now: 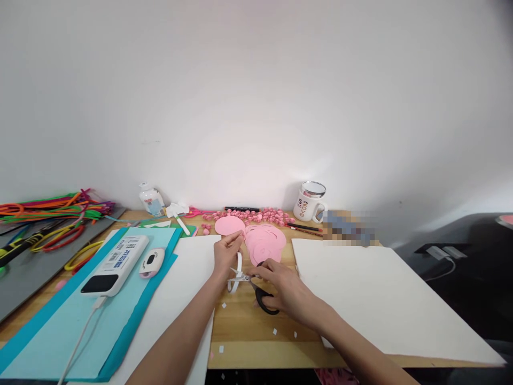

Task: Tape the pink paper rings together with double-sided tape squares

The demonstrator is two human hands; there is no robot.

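Observation:
My left hand (226, 253) is closed in a pinch on a narrow white strip (239, 262), which hangs down from the fingers in a loose curl. My right hand (289, 286) has its fingers through the black handles of a pair of scissors (266, 302). The scissor blades are parted and reach left across the strip, below my left fingers. Just beyond both hands lies an overlapping pile of pink paper shapes (264, 243). A pink paper circle (230, 225) lies left of that pile. Small white squares (274, 331) are scattered on the wood in front.
Small pink rolled pieces (272, 216) line the wall beside a white mug (308, 202). White boards (380, 289) flank the hands. At left are a power bank (120, 262) with a cable, teal paper (160, 278), a white jar (152, 200) and coloured pipe cleaners (52, 211).

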